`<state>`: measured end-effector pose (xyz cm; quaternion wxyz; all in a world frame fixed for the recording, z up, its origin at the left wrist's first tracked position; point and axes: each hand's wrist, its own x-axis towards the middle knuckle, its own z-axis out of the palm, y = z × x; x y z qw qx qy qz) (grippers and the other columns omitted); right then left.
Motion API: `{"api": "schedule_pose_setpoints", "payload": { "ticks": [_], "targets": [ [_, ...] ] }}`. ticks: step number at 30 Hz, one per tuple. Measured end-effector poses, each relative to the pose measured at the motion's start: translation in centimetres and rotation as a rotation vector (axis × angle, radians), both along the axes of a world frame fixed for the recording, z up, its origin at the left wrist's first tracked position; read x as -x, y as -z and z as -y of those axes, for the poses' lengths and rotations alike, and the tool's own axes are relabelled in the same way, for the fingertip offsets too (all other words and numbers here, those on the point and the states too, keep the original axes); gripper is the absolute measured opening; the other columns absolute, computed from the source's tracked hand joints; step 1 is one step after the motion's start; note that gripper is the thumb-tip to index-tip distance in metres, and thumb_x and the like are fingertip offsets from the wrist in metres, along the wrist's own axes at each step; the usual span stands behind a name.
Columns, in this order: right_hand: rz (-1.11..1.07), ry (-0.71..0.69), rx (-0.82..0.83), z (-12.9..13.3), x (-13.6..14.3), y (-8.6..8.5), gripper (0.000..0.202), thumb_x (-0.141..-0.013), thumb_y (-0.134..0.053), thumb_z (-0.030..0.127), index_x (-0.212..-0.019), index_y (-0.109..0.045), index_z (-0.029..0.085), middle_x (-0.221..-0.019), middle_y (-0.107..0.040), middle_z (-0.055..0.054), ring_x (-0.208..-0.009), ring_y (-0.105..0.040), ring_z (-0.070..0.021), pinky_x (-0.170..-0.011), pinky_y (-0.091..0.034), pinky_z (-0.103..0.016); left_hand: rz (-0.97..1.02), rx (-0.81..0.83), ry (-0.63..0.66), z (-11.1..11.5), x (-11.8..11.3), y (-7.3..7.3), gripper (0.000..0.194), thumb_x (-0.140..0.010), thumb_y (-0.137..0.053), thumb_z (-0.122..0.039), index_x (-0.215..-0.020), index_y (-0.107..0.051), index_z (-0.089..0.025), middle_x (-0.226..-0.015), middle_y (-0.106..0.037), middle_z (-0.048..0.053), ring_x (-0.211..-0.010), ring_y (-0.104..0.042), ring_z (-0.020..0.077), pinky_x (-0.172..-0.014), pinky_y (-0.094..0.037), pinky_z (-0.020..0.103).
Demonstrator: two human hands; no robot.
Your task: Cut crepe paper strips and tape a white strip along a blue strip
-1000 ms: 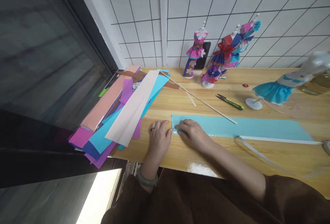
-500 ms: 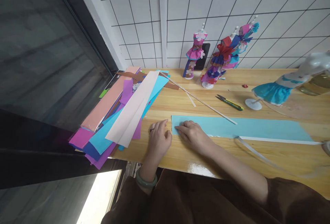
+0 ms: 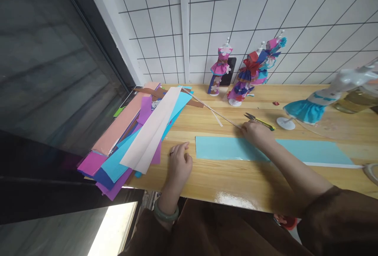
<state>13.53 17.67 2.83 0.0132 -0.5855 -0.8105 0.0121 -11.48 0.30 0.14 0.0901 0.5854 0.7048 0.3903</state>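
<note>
A long light blue paper strip [image 3: 218, 148] lies flat on the wooden table, with a white edge along its lower right side. Over its upper edge reaches my right hand [image 3: 258, 133], its fingers closed at the end of a thin pale strip [image 3: 224, 117]. Just beyond those fingers are small scissors [image 3: 265, 124] with yellow-green handles. My left hand [image 3: 179, 163] rests on the table left of the blue strip, fingers apart and holding nothing. A pile of coloured papers [image 3: 152, 130] lies further left.
Small dress forms in crepe-paper outfits, one of them pink [image 3: 221, 67], stand along the tiled wall. At the right are a form in a blue skirt [image 3: 307, 109], a glass jar [image 3: 350, 100] and a tape roll [image 3: 371, 172]. A phone [image 3: 228, 73] leans behind.
My right hand has moved from the blue strip's left end up and right to the thin pale strip's end. My left hand has barely moved. The view has shifted slightly.
</note>
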Motion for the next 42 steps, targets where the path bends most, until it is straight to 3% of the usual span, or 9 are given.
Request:
{"api": "schedule_pose_setpoints", "payload": {
  "ticks": [6, 10, 13, 15, 20, 25, 31, 36, 42],
  "targets": [
    [-0.071, 0.057, 0.009, 1.2, -0.1, -1.0, 0.025, -0.079, -0.039, 0.026, -0.082, -0.062, 0.015, -0.080, -0.065, -0.011, -0.074, -0.059, -0.0205, -0.061, -0.040, -0.029, 0.018, -0.022, 0.005, 0.0, 0.1, 0.1, 0.037, -0.071, -0.042, -0.005, -0.104, -0.052, -0.019, -0.092, -0.058, 0.005, -0.094, -0.051, 0.0181, -0.086, -0.039, 0.036],
    [-0.530, 0.024, 0.280, 3.8, -0.1, -3.8, 0.024, -0.079, -0.042, 0.036, -0.078, -0.059, 0.019, -0.074, -0.066, -0.004, -0.069, -0.061, -0.0166, -0.063, -0.043, -0.027, 0.141, -0.088, 0.025, 0.4, -0.2, -0.5, 0.026, -0.076, -0.045, -0.013, -0.100, -0.055, -0.019, -0.091, -0.058, 0.005, -0.094, -0.051, 0.0174, -0.087, -0.039, 0.035],
    [-0.790, -0.053, 0.450, 7.5, 0.5, -5.4, 0.029, -0.080, -0.041, 0.044, -0.079, -0.055, 0.019, -0.078, -0.066, -0.005, -0.067, -0.061, -0.0162, -0.063, -0.046, -0.027, 0.403, -0.051, 0.109, 0.9, -1.7, -1.8, 0.021, -0.078, -0.050, -0.024, -0.097, -0.057, -0.019, -0.090, -0.060, 0.005, -0.092, -0.054, 0.0170, -0.087, -0.039, 0.035],
    [-0.717, -0.120, 0.405, 10.4, 0.8, -5.7, 0.027, -0.081, -0.041, 0.043, -0.081, -0.055, 0.020, -0.075, -0.065, -0.005, -0.064, -0.060, -0.0163, -0.059, -0.045, -0.028, 0.724, 0.091, 0.228, 1.1, -3.3, -2.8, 0.030, -0.078, -0.052, -0.031, -0.104, -0.055, -0.017, -0.091, -0.061, 0.007, -0.089, -0.056, 0.0171, -0.084, -0.041, 0.034],
    [-0.283, -0.455, -0.032, 16.5, 0.9, -4.9, 0.023, -0.082, -0.037, 0.020, -0.092, -0.057, 0.020, -0.075, -0.063, -0.008, -0.063, -0.055, -0.0191, -0.058, -0.039, -0.031, 1.504, 0.413, 0.491, 0.7, -7.6, -4.5, 0.041, -0.075, -0.056, -0.040, -0.103, -0.055, -0.011, -0.098, -0.062, 0.015, -0.091, -0.059, 0.0219, -0.085, -0.041, 0.039],
    [-0.147, -0.623, -0.145, 19.6, -1.2, -3.4, 0.022, -0.077, -0.039, 0.012, -0.089, -0.057, 0.019, -0.066, -0.059, -0.007, -0.055, -0.050, -0.0186, -0.053, -0.037, -0.031, 1.870, 0.409, 0.490, -0.6, -8.7, -4.2, 0.032, -0.075, -0.059, -0.032, -0.098, -0.056, -0.011, -0.101, -0.061, 0.015, -0.096, -0.058, 0.0243, -0.091, -0.037, 0.042],
    [-0.301, -0.383, 0.180, 20.7, -4.9, -2.3, 0.013, -0.080, -0.045, 0.025, -0.084, -0.057, 0.026, -0.074, -0.063, -0.003, -0.061, -0.057, -0.0180, -0.055, -0.044, -0.030, 1.951, 0.343, 0.444, -1.4, -8.7, -4.0, 0.024, -0.075, -0.058, -0.026, -0.093, -0.058, -0.010, -0.097, -0.062, 0.014, -0.095, -0.059, 0.0230, -0.092, -0.038, 0.041],
    [-0.686, -0.101, 0.501, 19.2, -3.8, -3.0, 0.023, -0.077, -0.051, 0.037, -0.098, -0.058, 0.028, -0.096, -0.064, -0.004, -0.084, -0.060, -0.0205, -0.071, -0.048, -0.029, 1.931, 0.325, 0.472, -0.8, -10.1, -4.9, 0.025, -0.076, -0.057, -0.027, -0.095, -0.057, -0.010, -0.096, -0.062, 0.014, -0.092, -0.060, 0.0233, -0.093, -0.037, 0.043],
    [-1.013, 0.004, 0.758, 18.1, -0.9, -3.0, 0.026, -0.076, -0.050, 0.046, -0.069, -0.059, 0.022, -0.061, -0.059, -0.001, -0.054, -0.053, -0.0135, -0.051, -0.043, -0.024, 1.954, 0.271, 0.447, 0.0, -10.7, -4.8, 0.023, -0.076, -0.056, -0.025, -0.092, -0.057, -0.010, -0.095, -0.062, 0.014, -0.096, -0.058, 0.0237, -0.096, -0.035, 0.042]
  ]
}}
